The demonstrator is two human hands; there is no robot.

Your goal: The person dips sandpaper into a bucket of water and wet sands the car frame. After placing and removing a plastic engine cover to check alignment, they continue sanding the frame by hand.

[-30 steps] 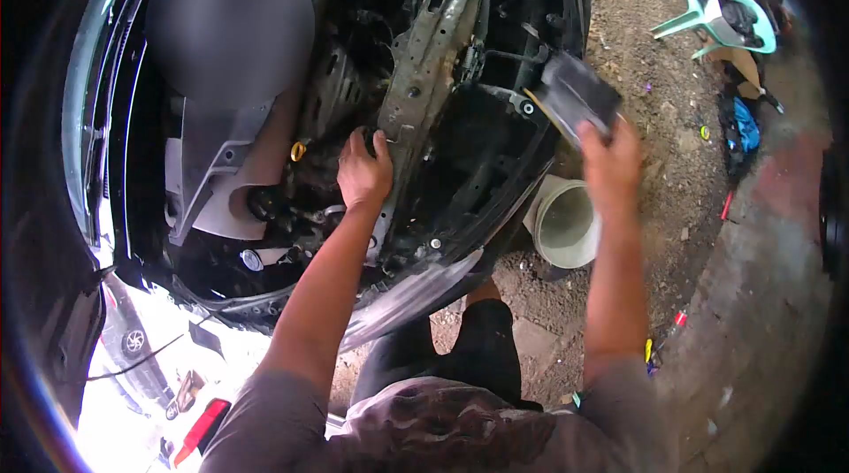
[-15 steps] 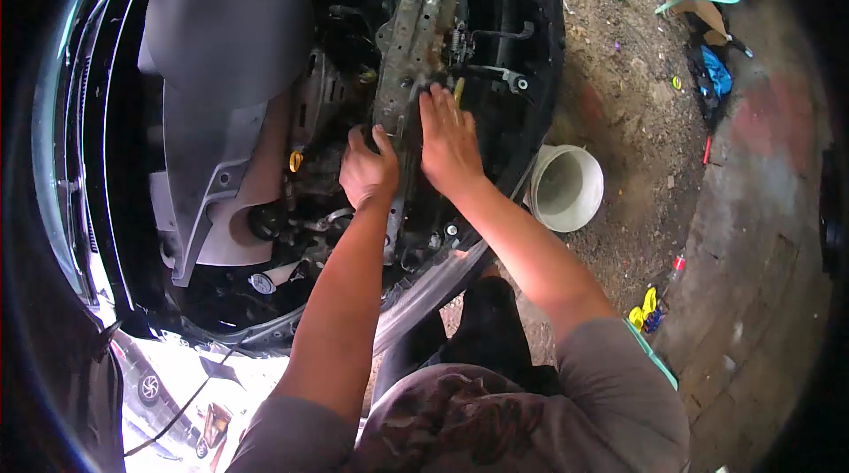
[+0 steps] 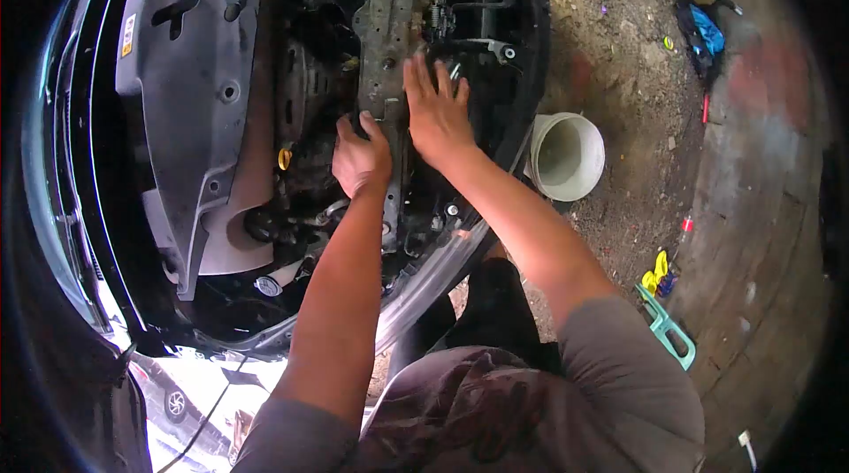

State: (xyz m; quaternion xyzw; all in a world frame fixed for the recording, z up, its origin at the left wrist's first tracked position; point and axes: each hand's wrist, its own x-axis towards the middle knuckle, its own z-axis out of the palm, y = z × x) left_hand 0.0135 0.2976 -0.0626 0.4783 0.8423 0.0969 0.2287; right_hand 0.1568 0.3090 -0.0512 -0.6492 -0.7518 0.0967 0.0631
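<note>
Looked down into an open car engine bay [image 3: 309, 102], spread across the left and middle of the frame. Beyond it to the right, took in brown, stony dirt [image 3: 610, 57], then darker paving [image 3: 752, 234] along the right edge. Showed a large grey plastic cover [image 3: 195, 84] in the upper left, pierced by several holes. Ran a worn, scuffed metal crossbar [image 3: 380, 75] from the top centre down to the middle of the frame, between the two grips. Placed a whitish bucket [image 3: 588, 150] right of centre on the dirt, open mouth in view, just beside the car's front edge.

Set the right grip [image 3: 438, 110] at the centre, back upward, fingers open and slightly spread, fingertips at the right side of the crossbar; could not tell from this view about anything under the palm. Kept the left grip [image 3: 363, 155] just left and slightly lower, fingers partly curled and thumb raised apart, against the crossbar's left side; could not tell how firmly closed.

Included a green plastic piece [image 3: 676, 340] at lower right, a blue item [image 3: 707, 29] at upper right, and a small yellow loop [image 3: 284, 159] left of the left grip.
</note>
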